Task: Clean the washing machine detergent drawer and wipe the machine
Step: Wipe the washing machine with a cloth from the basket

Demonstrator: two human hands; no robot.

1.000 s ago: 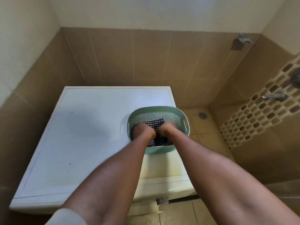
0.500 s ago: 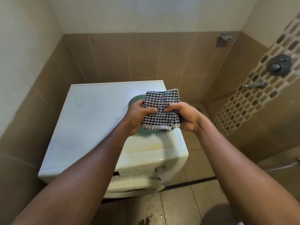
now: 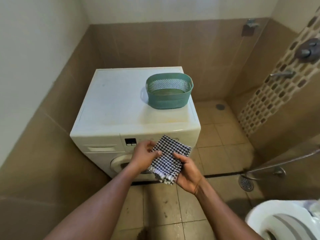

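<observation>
Drawer (image 3: 102, 148): upper left of the washer front, flush with the panel, just left of the display (image 3: 130, 142).
Washer (image 3: 121, 110): white front loader, backed into a tiled corner, left side close to the wall. Yellowish stains on the top near the front edge.
Door (image 3: 117, 161): round, below the drawer, mostly hidden behind the left forearm and the cloth.
Cloth (image 3: 168, 156): black and white check, folded, fringe on its lower edge. Held by both hands in front of the washer's front panel, right of the display. Cannot tell if it touches the panel.
Left hand (image 3: 143, 156): grip pinching the cloth's left edge, thumb on top, fingers underneath.
Right hand (image 3: 187, 172): palm turned up at the cloth's lower right corner, grip pinching it, thumb on top, fingers hidden below the fabric.
Basket (image 3: 166, 101): teal, perforated, oval with side handles. Stands upright on the washer top, back right corner, well apart from the hands.
Floor (image 3: 161, 205): beige tiles, dark specks and wet patches between the forearms.
Drain (image 3: 245, 183): round metal grate on the floor, right of the washer.
Taps (image 3: 282, 73): on the right mosaic wall, above the shower floor.
Toilet (image 3: 277, 220): white, lower right corner, partly cut off by the frame.
</observation>
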